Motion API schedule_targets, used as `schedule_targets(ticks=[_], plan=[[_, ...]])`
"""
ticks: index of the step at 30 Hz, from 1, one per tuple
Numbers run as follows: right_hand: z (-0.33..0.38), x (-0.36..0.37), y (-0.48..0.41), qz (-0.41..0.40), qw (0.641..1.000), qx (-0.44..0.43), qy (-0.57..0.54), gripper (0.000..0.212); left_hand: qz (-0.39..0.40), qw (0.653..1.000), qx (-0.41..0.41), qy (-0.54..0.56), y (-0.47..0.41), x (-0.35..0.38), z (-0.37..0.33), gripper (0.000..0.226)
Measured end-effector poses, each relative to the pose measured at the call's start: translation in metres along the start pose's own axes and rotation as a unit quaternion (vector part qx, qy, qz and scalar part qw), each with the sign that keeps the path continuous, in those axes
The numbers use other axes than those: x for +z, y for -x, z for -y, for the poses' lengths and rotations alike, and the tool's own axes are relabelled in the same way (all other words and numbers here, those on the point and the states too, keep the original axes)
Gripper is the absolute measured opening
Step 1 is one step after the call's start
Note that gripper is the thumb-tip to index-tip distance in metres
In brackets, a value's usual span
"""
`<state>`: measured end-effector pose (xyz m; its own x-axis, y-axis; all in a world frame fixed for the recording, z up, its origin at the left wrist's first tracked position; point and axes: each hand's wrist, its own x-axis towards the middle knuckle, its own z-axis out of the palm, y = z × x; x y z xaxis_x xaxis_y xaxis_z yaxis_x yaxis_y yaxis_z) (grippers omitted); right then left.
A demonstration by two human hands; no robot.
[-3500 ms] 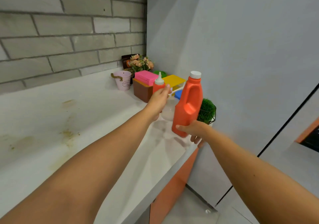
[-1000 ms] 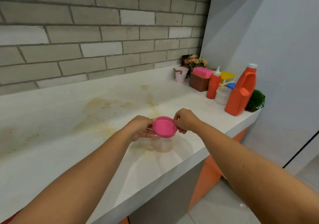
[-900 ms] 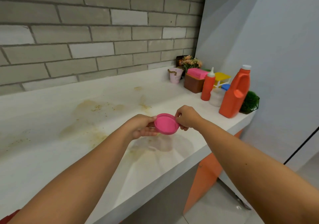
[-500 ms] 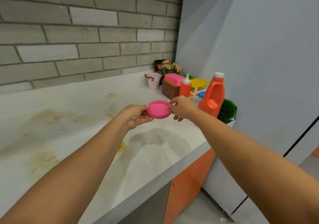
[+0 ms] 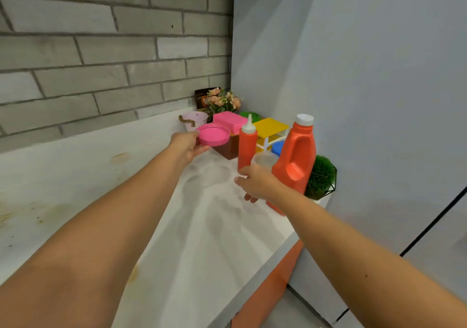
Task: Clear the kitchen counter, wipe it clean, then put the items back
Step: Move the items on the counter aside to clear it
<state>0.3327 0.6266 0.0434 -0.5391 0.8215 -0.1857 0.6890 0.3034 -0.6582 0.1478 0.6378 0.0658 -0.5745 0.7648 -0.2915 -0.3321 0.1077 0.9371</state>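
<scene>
My left hand [image 5: 185, 145] holds a round pink lid [image 5: 213, 134] by its left rim, in the air above the white counter [image 5: 207, 226] near the far right corner. My right hand [image 5: 255, 182] is off the lid and hovers with loosely curled fingers in front of a red squeeze bottle [image 5: 247, 143] and a clear plastic container [image 5: 265, 159]. An orange jug with a white cap [image 5: 295, 158] stands just right of that hand. Yellowish stains [image 5: 118, 157] mark the counter to the left.
In the corner stand a pink bucket [image 5: 194, 120], a brown box with a pink lid [image 5: 228, 130], a yellow rack [image 5: 270, 129], a flower arrangement [image 5: 223, 100] and a small green plant [image 5: 321, 177]. The counter's front edge runs above an orange cabinet [image 5: 267, 289]. A grey wall closes the right side.
My right hand has let go of the pink lid and dropped toward the red bottle. My left hand has carried the lid farther toward the corner items.
</scene>
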Motion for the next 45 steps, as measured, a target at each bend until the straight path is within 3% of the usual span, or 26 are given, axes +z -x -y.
schedule_targets(ticks=[11,30,40,45], plan=[[-0.016,0.008,-0.069,-0.087,0.996,-0.007,-0.036,0.034,0.048,0.996,-0.011,0.068,-0.093,0.057,-0.014,0.040],[-0.022,0.014,-0.102,-0.055,0.997,0.017,-0.053,0.037,0.059,0.998,-0.012,0.013,-0.151,0.081,-0.003,0.048],[-0.011,0.023,-0.097,-0.041,0.999,0.001,-0.027,0.037,-0.035,0.997,0.016,-0.064,-0.125,0.035,0.004,0.037],[0.004,0.036,-0.068,-0.031,0.999,-0.030,0.006,0.036,-0.059,0.994,0.048,-0.074,-0.086,0.000,0.014,0.009]])
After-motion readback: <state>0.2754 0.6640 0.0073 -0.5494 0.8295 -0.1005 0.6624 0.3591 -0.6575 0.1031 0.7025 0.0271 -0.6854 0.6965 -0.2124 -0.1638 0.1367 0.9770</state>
